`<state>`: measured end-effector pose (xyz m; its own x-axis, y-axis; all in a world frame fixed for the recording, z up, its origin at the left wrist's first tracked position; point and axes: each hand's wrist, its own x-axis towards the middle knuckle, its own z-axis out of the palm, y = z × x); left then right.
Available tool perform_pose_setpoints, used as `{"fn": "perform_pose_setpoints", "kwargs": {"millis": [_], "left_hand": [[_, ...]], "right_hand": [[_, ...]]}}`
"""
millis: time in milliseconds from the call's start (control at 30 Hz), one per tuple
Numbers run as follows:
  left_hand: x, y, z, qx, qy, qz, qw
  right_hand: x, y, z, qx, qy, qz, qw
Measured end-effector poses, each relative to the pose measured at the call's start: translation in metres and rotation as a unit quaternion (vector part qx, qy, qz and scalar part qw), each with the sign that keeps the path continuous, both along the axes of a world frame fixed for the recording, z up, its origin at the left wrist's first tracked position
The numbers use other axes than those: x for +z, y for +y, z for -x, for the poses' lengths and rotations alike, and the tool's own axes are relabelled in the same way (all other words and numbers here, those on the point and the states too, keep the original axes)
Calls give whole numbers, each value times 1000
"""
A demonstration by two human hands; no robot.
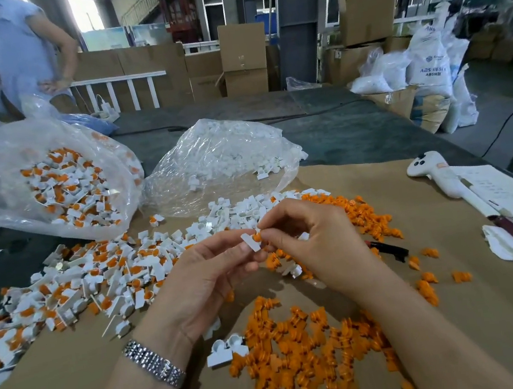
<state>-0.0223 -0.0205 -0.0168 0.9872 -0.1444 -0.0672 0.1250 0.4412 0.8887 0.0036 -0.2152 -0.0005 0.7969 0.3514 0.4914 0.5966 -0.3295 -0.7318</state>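
My left hand (208,274) pinches a small white plastic piece (251,242) at the middle of the view. My right hand (311,239) pinches a small orange plug (257,236) at the top of that white piece. Another white piece is tucked in my right palm. Loose orange plugs (304,348) lie in a heap in front of me. Behind my hands lies a heap of bare white pieces (244,210). White pieces with orange plugs fitted (90,281) spread out to the left.
A clear bag of fitted pieces (61,187) lies at the left, a clear bag of white pieces (221,163) behind centre. A white controller (434,167), papers and a black tool (389,250) lie right. Brown cardboard (464,346) covers the table. A person stands far left.
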Motion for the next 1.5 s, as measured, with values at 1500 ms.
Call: {"fn": "perform_pose_setpoints", "kwargs": {"millis": [1500], "left_hand": [[5,-2,3,78,18,-66,995]], "right_hand": [[-1,5,4,-3,-30,108,994]]}}
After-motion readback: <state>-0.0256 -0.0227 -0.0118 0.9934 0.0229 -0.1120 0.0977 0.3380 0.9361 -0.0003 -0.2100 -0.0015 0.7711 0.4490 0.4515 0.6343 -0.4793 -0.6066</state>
